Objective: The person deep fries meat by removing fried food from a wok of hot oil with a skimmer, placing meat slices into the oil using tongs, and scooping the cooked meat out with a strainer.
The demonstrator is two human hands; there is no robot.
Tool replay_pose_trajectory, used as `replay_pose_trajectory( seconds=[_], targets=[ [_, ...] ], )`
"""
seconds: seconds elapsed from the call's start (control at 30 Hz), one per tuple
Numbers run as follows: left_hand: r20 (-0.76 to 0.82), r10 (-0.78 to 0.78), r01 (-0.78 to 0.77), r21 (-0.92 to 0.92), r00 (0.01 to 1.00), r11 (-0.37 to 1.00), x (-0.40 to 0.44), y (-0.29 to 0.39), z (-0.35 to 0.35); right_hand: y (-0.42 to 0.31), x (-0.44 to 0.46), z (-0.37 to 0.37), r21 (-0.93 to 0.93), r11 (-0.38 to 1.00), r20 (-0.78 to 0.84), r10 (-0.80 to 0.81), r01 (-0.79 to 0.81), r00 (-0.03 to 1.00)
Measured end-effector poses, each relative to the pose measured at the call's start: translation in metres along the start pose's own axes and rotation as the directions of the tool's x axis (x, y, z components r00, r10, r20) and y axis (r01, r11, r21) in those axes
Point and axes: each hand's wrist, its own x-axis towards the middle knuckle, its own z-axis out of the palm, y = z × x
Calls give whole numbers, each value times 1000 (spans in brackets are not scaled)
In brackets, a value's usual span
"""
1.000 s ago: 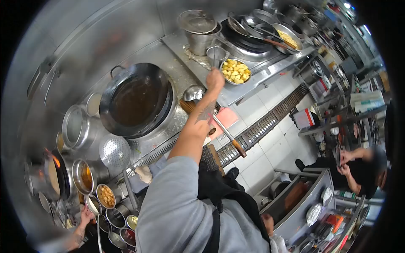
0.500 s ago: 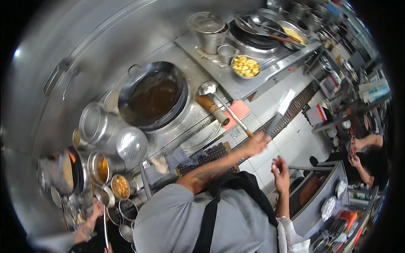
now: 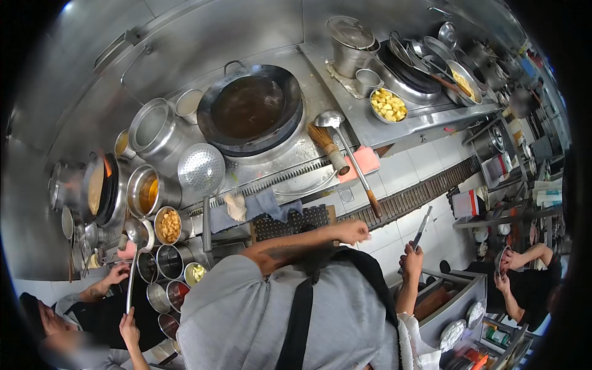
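Observation:
My right hand [image 3: 411, 260] is closed around the handle of a knife [image 3: 423, 226], whose blade points up and away over the tiled floor. The blade is seen nearly edge-on. To its left, my left hand [image 3: 353, 232] has its fingers curled in, and nothing shows in them. Just beyond my left hand is the wooden handle of a large ladle [image 3: 357, 169], whose bowl rests on the stove. Beside the ladle lie a bamboo wok brush [image 3: 331, 151] and a folded pink cloth [image 3: 361, 163].
A wok [image 3: 250, 108] of dark liquid sits on the stove [image 3: 311, 179]. A perforated skimmer [image 3: 201, 169] lies left, near pots and a pan of fried pieces [image 3: 168, 225]. Yellow cubes fill a bowl [image 3: 388, 105]. One co-worker's hand [image 3: 128, 327] holds a ladle; another co-worker [image 3: 527, 283] stands right.
The knife has passed from my left hand to my right hand. My left hand has drawn back left and curled; my right hand has closed. The camera view has shifted.

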Motion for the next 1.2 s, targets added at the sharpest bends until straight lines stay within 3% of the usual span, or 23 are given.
replay_pose_trajectory(
  seconds=[0.07,0.1,0.17,0.23,0.3,0.33,0.4,0.5,0.57,0.63,0.7,0.77,0.83,0.87,0.9,0.93,0.97,1.0,1.03,1.07,1.1,1.13,1.2],
  targets=[
    [-343,330,-250,256,879,934,-18,-8,-30,-3,0,4,53,998,-2,-20,20,1000],
    [-556,188,-89,200,810,976,-43,13,-52,-6,-1,7,107,994,-8,-36,36,999],
    [-817,365,58,434,447,899,-78,14,-110,-16,-6,16,99,993,1,-64,64,998],
    [-825,564,271,533,-46,802,-106,7,-175,-25,-10,27,85,996,70,-5,-1,998],
    [-881,470,403,445,41,800,-143,-23,-238,-17,2,50,60,998,146,15,-24,989],
    [-889,457,413,426,24,805,-148,-25,-239,-16,3,58,46,999,190,7,-16,982],
    [-928,340,398,373,156,838,-153,-16,-239,-26,1,75,44,999,303,-37,25,952],
    [-883,469,281,445,-23,851,-144,1,-195,-41,6,98,-28,987,366,-135,156,921],
    [-894,438,269,447,96,853,-124,-27,-156,-56,14,111,-76,972,441,-166,221,882],
    [-908,148,120,211,393,970,-110,-51,-103,-68,29,125,-33,983,506,-138,179,851],
    [-760,-73,156,39,646,987,-116,-62,-61,-84,35,143,-12,975,517,-186,224,835],
    [-766,-136,272,52,629,961,-118,-131,-31,-95,35,159,2,962,521,-233,271,821],
    [-779,-170,460,167,604,872,-138,-222,-13,-104,26,179,116,897,461,-429,426,777],
    [-759,-275,535,113,591,837,-152,-280,-3,-105,18,188,120,901,465,-421,416,779],
    [-604,-112,532,581,789,615,-183,-306,1,-105,11,196,125,904,467,-417,409,780],
    [-865,-94,502,194,493,843,-192,-407,25,-103,13,201,59,899,566,-389,435,727],
    [-868,-80,487,196,490,851,-212,-406,18,-79,40,207,-293,644,551,-491,707,675],
    [-770,-382,608,9,511,794,-234,-385,13,-80,37,210,-356,540,589,-504,763,632],
    [-691,-519,660,-80,503,747,-247,-386,7,-83,29,212,-273,708,658,-357,651,663],
    [-596,-642,718,-151,482,679,-260,-388,2,-90,15,213,-239,692,668,-392,681,633],
    [-742,-305,689,281,597,668,-264,-411,-6,-92,4,213,-206,680,676,-421,703,605],
    [-700,59,603,651,711,460,-261,-431,-12,-87,2,214,-208,678,677,-420,705,604],
    [-737,9,605,562,676,564,-244,-434,-14,-76,3,215,-91,946,715,-156,312,681]
  ],
)
